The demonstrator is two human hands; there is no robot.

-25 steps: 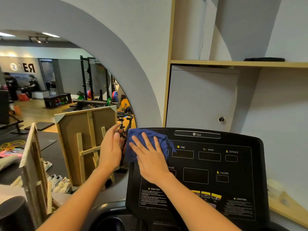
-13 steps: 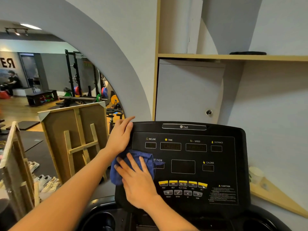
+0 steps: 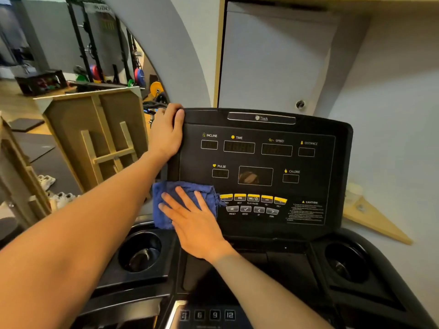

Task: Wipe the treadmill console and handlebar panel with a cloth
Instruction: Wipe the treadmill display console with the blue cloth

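The black treadmill console [image 3: 316,186] fills the middle of the view, with dark displays and a row of yellow buttons. My right hand [image 3: 197,224] lies flat, fingers spread, pressing a blue cloth [image 3: 164,203] against the console's lower left corner. My left hand [image 3: 166,134] grips the console's upper left edge, thumb on the front face. Below the console lies the black handlebar panel [image 3: 280,276] with a cup holder [image 3: 140,252] on the left and another cup holder [image 3: 344,262] on the right.
A wooden frame [image 3: 95,136] leans just left of the console, with white shoes [image 3: 57,195] on the floor beside it. A grey wall and cabinet door [image 3: 273,60] stand right behind the console. Gym racks and weights [image 3: 114,65] show in the mirror at far left.
My right hand has dragged the blue cloth down from the console's upper left corner to its lower left corner. My left hand moved onto the console's upper left edge. The view tilted downward.
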